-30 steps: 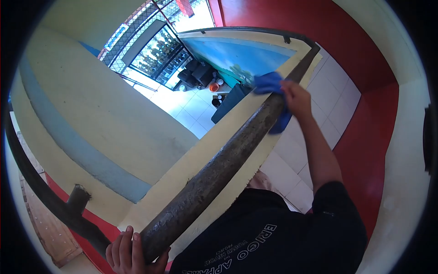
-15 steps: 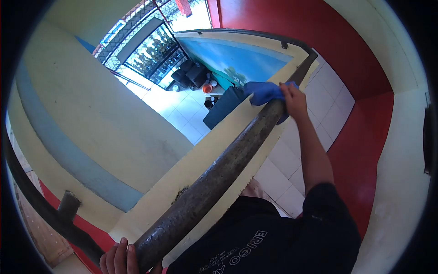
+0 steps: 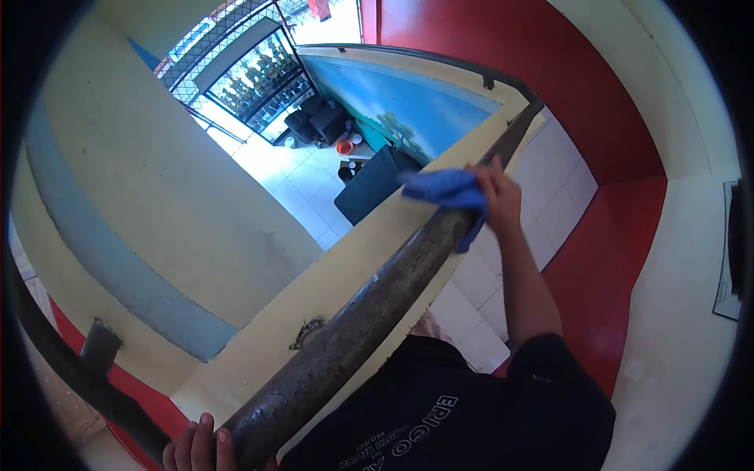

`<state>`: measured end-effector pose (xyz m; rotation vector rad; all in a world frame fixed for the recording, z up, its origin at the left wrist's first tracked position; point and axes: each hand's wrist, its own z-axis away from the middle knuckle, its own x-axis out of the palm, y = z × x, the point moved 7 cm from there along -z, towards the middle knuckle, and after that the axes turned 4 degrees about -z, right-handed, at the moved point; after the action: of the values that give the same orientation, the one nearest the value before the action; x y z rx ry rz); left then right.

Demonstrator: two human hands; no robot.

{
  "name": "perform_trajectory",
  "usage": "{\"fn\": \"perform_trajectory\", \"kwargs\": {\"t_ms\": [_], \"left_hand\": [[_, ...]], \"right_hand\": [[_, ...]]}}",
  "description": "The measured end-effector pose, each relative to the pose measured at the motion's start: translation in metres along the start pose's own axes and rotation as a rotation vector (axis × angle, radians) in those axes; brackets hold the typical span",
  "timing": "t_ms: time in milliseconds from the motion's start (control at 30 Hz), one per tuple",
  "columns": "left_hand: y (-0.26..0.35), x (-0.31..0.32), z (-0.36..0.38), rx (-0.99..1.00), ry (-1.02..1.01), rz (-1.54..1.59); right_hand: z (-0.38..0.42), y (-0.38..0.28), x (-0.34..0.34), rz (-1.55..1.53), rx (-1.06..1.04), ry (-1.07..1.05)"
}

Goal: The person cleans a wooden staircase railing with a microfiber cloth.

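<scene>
A thick dark handrail (image 3: 349, 326) runs diagonally along the top of a cream wall. My right hand (image 3: 500, 198) is closed on a blue cloth (image 3: 446, 188), which drapes over the upper part of the rail. One end of the cloth hangs down the near side, and its far end is smeared by motion. Down at the bottom left, my left hand (image 3: 200, 447) wraps round the rail's lower end, with several fingers showing on top and the rest cut off by the frame.
Below, beyond the wall, are a dark green sofa-like piece (image 3: 373, 192), an orange bucket (image 3: 344, 147) and a glass cabinet (image 3: 263, 78) of trophy-like objects. Pale floor tiles (image 3: 542, 204) and a red wall (image 3: 613, 267) lie to my right. Another rail section (image 3: 59, 357) bends away at left.
My right hand has slid the blue cloth down the rail towards me. My left hand stays on the lower end. The view has shifted slightly.
</scene>
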<state>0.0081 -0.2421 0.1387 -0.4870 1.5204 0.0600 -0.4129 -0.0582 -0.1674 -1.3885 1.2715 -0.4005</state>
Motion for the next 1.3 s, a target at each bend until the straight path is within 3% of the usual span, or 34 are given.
{"fn": "perform_trajectory", "kwargs": {"t_ms": [33, 100, 200, 233, 267, 300, 367, 467, 500, 567, 667, 767, 833, 900, 1000, 1033, 1133, 1200, 1300], "left_hand": [[0.000, -0.001, 0.001, 0.002, 0.012, -0.003], [0.001, -0.001, 0.002, 0.004, 0.042, -0.006], [0.000, -0.002, 0.003, 0.022, 0.052, -0.002], [0.000, 0.000, 0.001, 0.028, 0.059, 0.002], [-0.001, -0.001, 0.001, 0.032, 0.053, -0.002], [0.000, -0.001, 0.002, 0.036, 0.044, -0.006], [-0.001, 0.000, 0.001, 0.032, 0.040, 0.014], [0.000, 0.000, 0.002, 0.035, 0.051, 0.012], [0.000, -0.001, 0.003, 0.037, 0.064, 0.008], [0.001, -0.003, 0.005, 0.052, 0.078, -0.008], [0.002, -0.005, 0.006, 0.054, 0.102, -0.014], [0.000, -0.002, 0.007, 0.033, 0.092, 0.010], [-0.001, -0.003, 0.010, 0.039, 0.064, 0.034], [0.001, -0.004, 0.012, 0.040, 0.064, 0.053], [0.000, 0.005, 0.026, -0.040, 0.126, 0.031], [0.003, 0.004, 0.029, -0.042, 0.142, 0.018], [0.003, -0.003, 0.041, -0.015, 0.210, -0.021], [-0.001, -0.010, 0.060, 0.065, 0.260, -0.032], [-0.034, -0.002, 0.103, -0.032, 0.264, -0.119]], "right_hand": [[-0.018, 0.020, -0.007, 0.078, 0.048, 0.011], [-0.042, 0.064, -0.019, 0.062, 0.368, 0.030], [-0.036, 0.067, -0.018, 0.082, 0.331, 0.072], [-0.005, 0.016, -0.011, 0.097, 0.263, 0.168], [0.018, 0.004, -0.004, -0.028, 0.264, 0.243], [0.040, -0.021, 0.005, -0.194, 0.346, 0.246], [0.064, -0.085, 0.019, -0.399, -0.012, 0.124], [0.065, -0.085, 0.019, -0.221, -0.286, 0.119], [0.055, -0.081, 0.012, 0.019, -0.357, 0.138], [0.019, -0.043, -0.008, 0.210, -0.302, 0.242], [0.004, 0.033, -0.031, 0.123, -0.071, 0.325], [0.025, -0.032, -0.015, 0.179, 0.013, 0.409], [0.053, -0.048, 0.000, -0.057, 0.236, 0.358], [0.087, -0.083, 0.019, -0.282, 0.216, 0.367], [0.120, -0.137, 0.039, -0.534, -0.020, 0.237], [0.125, -0.139, 0.040, -0.574, 0.130, 0.289], [0.132, -0.118, 0.049, -1.411, 0.507, -0.014], [0.128, -0.145, 0.049, -1.872, 0.340, -0.223], [0.139, -0.179, 0.036, -1.633, 0.226, 0.013]]}}
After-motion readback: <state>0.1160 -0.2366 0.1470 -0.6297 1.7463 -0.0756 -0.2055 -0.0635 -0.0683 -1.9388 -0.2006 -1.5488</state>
